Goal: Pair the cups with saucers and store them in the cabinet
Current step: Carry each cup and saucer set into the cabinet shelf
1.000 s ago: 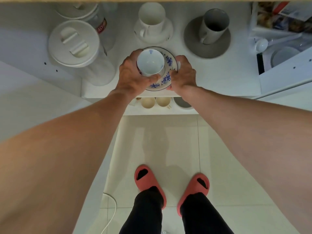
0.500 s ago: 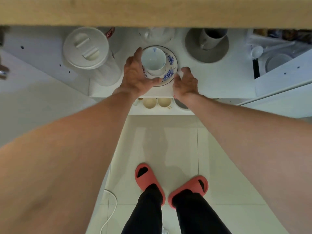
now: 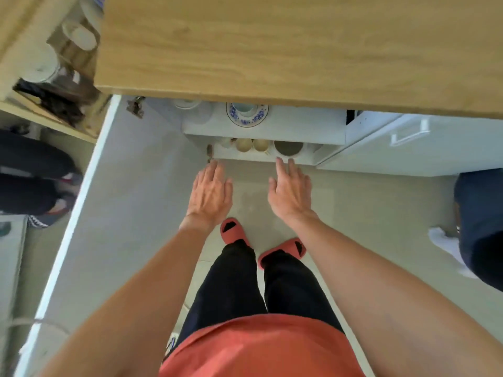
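Note:
The blue-flowered saucer [image 3: 247, 117] with its white cup [image 3: 243, 107] stands on the white cabinet shelf [image 3: 299, 126], half hidden under the wooden countertop [image 3: 272, 50]. Both of my hands are pulled back in front of the cabinet, over the floor. My left hand [image 3: 211, 195] is empty with fingers spread flat. My right hand [image 3: 290, 193] is likewise empty and flat, its fingertips near the lower shelf's edge. The other cups and saucers further back on the shelf are hidden by the countertop.
The lower shelf [image 3: 261, 156] holds two cream cups [image 3: 251, 144] and a grey bowl [image 3: 288, 147]. An open white cabinet door [image 3: 109, 213] stands at my left, another door [image 3: 408, 142] at right. Another person's legs [image 3: 479, 227] stand far right. Jars [image 3: 40, 63] sit upper left.
Both hands let go of the flowered cup and saucer and drew back out of the cabinet. My view has risen and backed away, so the countertop now hides most of the shelf.

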The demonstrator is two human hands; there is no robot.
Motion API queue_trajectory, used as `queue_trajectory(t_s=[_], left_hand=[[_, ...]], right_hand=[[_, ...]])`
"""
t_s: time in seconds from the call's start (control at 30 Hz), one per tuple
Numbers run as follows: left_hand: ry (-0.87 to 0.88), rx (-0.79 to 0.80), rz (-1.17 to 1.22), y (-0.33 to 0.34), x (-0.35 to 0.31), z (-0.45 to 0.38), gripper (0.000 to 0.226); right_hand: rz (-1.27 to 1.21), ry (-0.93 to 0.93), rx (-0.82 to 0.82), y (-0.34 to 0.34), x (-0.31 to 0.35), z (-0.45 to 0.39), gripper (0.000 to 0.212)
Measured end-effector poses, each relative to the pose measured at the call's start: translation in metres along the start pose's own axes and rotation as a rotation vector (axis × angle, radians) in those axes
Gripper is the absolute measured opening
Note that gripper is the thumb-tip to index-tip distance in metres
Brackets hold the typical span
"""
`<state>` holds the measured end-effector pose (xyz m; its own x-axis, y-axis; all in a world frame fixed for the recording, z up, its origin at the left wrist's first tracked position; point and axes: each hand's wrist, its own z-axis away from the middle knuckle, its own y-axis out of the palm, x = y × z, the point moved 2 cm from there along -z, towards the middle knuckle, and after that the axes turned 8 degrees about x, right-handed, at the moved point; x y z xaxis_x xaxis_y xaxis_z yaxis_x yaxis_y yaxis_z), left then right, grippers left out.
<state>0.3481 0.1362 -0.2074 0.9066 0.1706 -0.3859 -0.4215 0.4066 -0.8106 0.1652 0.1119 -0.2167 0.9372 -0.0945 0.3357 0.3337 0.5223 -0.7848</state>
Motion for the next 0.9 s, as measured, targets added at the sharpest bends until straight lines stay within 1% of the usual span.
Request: queue_trajectory(t_s=[0.1,0.23,0.33,0.43,0.53,0.6,0.7,0.83,0.9], left_hand=[[0.076,-0.052,-0.06,-0.025,-0.028,0.016,0.052],[0.144,-0.169,-0.041,-0.057,-0.066,0.017,0.05],[0.16,-0.241,0.026,-0.076,-0.09,0.013,0.049],[0.196,-0.273,0.038,-0.089,-0.108,0.011,0.056],[0.23,-0.273,0.026,-0.102,-0.117,-0.001,0.06],[0.219,-0.262,0.042,-0.114,-0.12,-0.018,0.058],[0.185,-0.3,0.105,-0.135,-0.121,-0.055,0.049],[0.16,-0.342,0.09,-0.163,-0.119,-0.111,0.049],[0.14,-0.358,0.107,-0.18,-0.119,-0.139,0.052]], right_hand=[[0.038,-0.089,-0.104,-0.039,-0.004,0.03,0.051],[0.094,-0.197,-0.242,-0.082,-0.011,0.05,0.042],[0.077,-0.204,-0.323,-0.11,-0.01,0.053,0.037],[0.058,-0.21,-0.395,-0.133,-0.005,0.052,0.038],[0.064,-0.206,-0.398,-0.157,-0.002,0.039,0.047],[0.06,-0.177,-0.399,-0.172,-0.001,0.022,0.05],[0.059,-0.17,-0.441,-0.196,0.004,-0.009,0.053],[0.076,-0.137,-0.425,-0.225,0.017,-0.053,0.058],[0.092,-0.132,-0.408,-0.24,0.028,-0.078,0.06]])
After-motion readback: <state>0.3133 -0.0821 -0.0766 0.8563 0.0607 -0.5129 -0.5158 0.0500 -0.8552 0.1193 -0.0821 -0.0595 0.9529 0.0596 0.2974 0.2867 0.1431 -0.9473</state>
